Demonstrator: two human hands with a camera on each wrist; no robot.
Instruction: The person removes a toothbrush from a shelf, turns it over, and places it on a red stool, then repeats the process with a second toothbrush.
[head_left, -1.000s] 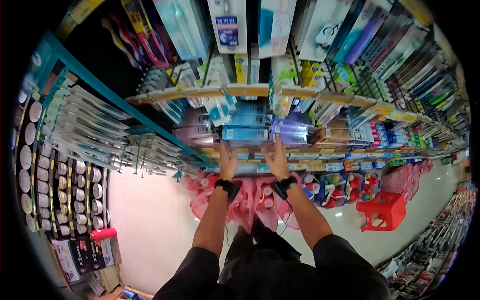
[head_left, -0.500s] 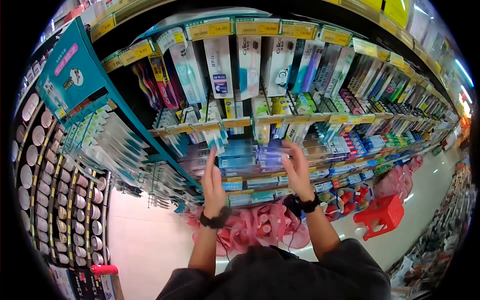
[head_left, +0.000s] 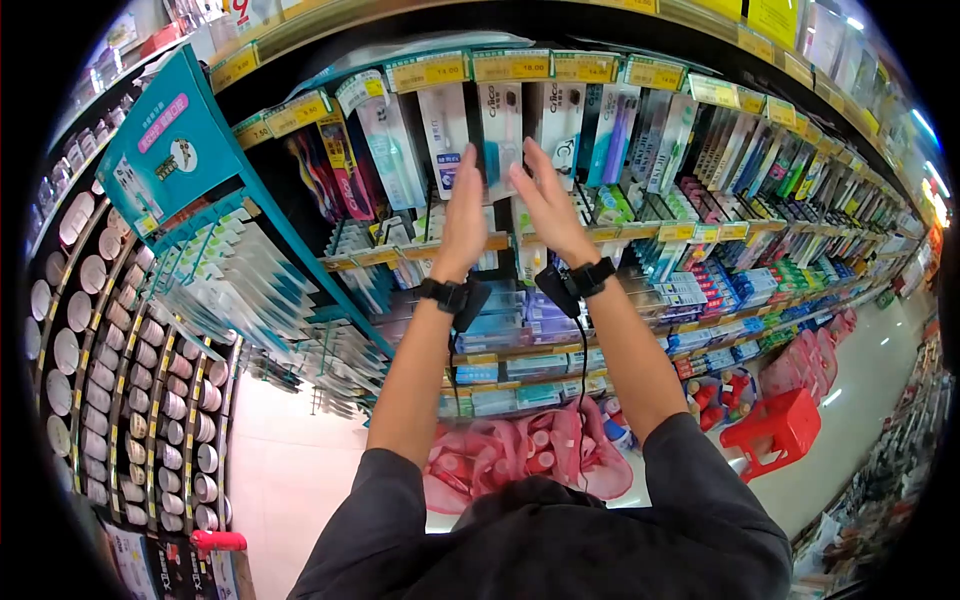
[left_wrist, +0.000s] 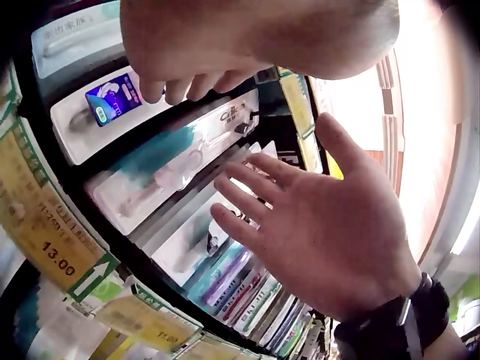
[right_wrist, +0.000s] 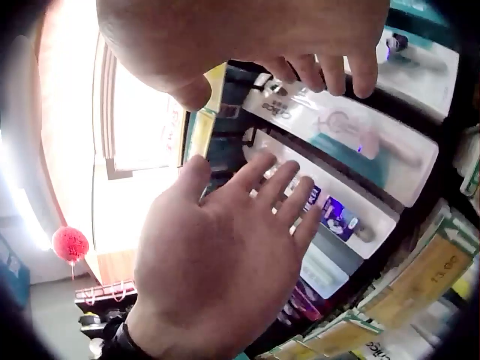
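My left hand (head_left: pixel 463 228) is raised before the toothbrush rack with its fingers straight. Opposite it stands my right hand (head_left: pixel 552 212), fingers extended and thumb apart, palm turned toward the left. Between the two hands, behind their fingertips, hangs a white toothbrush pack (head_left: pixel 501 125) with a pale pink brush and a teal patch. Left of it a white pack with a dark blue label (left_wrist: pixel 112 99) is partly covered by the left fingers. Another white toothbrush pack (head_left: pixel 562 118) hangs on the right, behind the right fingers. Both palms are bare in the wrist views.
Yellow price tags (head_left: pixel 510 67) line the shelf edge above the packs. A teal display panel (head_left: pixel 175 150) with hanging packs juts out at left. Lower shelves hold purple boxes (head_left: pixel 550 318); pink bags (head_left: pixel 520 455) and a red stool (head_left: pixel 772 432) stand on the floor.
Both hands have risen from the boxes on the lower shelf to the hanging toothbrush packs and come closer together. The head view has tilted up, bringing the upper price tags into sight.
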